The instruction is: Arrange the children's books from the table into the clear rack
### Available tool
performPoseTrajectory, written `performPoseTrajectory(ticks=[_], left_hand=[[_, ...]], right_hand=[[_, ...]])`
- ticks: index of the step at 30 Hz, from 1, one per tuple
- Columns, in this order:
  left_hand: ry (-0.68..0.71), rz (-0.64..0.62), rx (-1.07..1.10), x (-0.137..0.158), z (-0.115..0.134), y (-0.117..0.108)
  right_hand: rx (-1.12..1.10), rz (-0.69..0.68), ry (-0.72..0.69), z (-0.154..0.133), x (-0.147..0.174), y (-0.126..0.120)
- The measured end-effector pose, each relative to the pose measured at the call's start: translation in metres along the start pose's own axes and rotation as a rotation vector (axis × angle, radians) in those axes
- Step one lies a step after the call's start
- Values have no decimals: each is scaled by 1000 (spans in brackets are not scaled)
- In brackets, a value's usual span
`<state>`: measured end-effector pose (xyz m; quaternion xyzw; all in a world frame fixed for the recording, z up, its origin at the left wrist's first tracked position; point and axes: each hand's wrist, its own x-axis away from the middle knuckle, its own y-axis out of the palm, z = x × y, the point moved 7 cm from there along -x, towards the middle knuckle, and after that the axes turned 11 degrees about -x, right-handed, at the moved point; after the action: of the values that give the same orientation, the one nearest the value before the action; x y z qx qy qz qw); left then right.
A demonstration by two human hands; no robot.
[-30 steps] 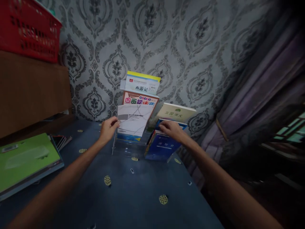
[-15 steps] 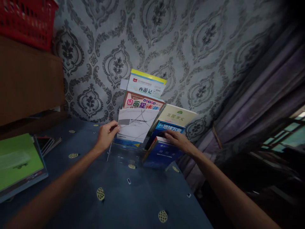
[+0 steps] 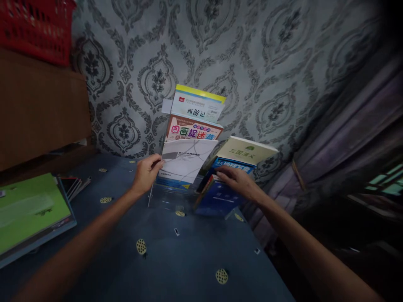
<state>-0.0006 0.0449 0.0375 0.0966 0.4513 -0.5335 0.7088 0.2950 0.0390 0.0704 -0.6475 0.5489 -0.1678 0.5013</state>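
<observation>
My left hand [image 3: 146,173] pinches the left edge of a thin white booklet [image 3: 185,161], which stands in the front left of a clear stepped rack [image 3: 166,200]. My right hand [image 3: 236,183] is closed over the top of a dark blue book [image 3: 217,199] in the front right; its fingertips are partly hidden behind that cover. Behind the booklet rise a book with colourful lettering [image 3: 189,129] and a yellow-topped book [image 3: 197,105]. A bright blue book [image 3: 234,164] and a cream book [image 3: 248,150] stand behind the dark blue one.
A green-covered book [image 3: 31,214] lies on a pile at the left of the blue tablecloth [image 3: 176,268]. Beyond it are a brown box [image 3: 40,109] and a red basket [image 3: 37,33]. Patterned wallpaper [image 3: 151,50] backs the table, with a curtain [image 3: 315,155] on the right.
The whole scene has shifted slightly right and up in the view. Both hands keep nearly the same places on the white booklet and the dark blue book.
</observation>
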Motion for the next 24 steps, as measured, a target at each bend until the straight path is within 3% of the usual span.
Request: performPoseTrajectory(ticks=[5, 9, 17, 24], left_hand=[[19, 27, -14, 1, 2, -1], [28, 33, -26, 0, 2, -2], [74, 21, -26, -1, 3, -3], [76, 28, -17, -1, 2, -4]], right_hand=[[9, -27, -34, -36, -11, 26], [211, -38, -17, -50, -24, 44], [526, 56, 250, -54, -32, 45], [516, 88, 266, -55, -35, 45]])
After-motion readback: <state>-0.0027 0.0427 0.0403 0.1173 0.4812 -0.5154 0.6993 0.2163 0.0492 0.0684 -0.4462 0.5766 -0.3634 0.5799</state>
